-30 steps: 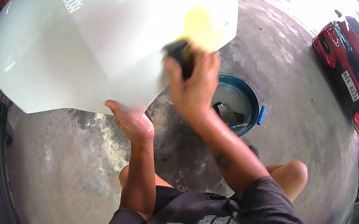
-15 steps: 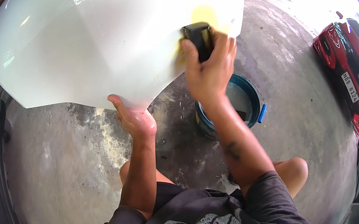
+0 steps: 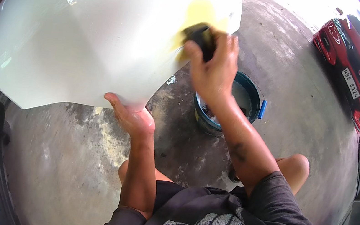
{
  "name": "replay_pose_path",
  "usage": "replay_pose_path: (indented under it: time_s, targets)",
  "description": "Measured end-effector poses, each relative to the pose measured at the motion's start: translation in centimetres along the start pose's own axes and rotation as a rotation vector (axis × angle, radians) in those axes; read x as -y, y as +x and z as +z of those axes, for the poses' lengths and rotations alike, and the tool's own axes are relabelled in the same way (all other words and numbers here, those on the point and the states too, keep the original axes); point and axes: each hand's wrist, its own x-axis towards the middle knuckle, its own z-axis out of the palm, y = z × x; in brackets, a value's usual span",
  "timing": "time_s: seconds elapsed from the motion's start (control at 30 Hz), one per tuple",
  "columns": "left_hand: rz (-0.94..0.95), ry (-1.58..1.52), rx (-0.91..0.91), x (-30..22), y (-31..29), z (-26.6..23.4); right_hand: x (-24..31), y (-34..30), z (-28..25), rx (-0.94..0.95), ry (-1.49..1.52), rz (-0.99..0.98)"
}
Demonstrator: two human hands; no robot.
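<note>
Centrally, the right hand clamps its grip on a blurred black block at a yellow patch on a white panel. The left hand grasps the panel's lower edge, thumb above, fingers hidden. A blue bucket stands on the floor.

A blue bucket stands on the floor — stained concrete.

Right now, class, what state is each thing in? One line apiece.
White panel: raised above the floor, yellow patch near its right edge
Black block: held, blurred, at the patch
Left hand: gripping the panel's near edge, thumb on top
Right hand: closed around the block
Teal bucket: upright, open, holding cloudy liquid
Red car: parked on the floor
</note>
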Motion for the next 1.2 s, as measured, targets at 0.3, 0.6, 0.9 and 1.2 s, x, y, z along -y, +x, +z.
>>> replay_pose_path:
  time_s: [0.3,0.6,0.9,1.2]
  targets:
    - [0.03,0.048,-0.032,0.0,0.6,-0.3,0.6,-0.3,-0.1,0.097,-0.108,0.021]
    - [0.041,0.025,-0.045,0.1,0.6,-0.2,0.8,-1.8,0.9,0.086,-0.062,0.013]
    - [-0.029,0.009,-0.014,-0.1,0.4,-0.1,1.1,-3.1,1.7,0.067,-0.048,-0.046]
    - [-0.012,-0.04,0.016,0.5,0.5,0.0,0.6,-1.5,1.7,0.004,0.073,0.013]
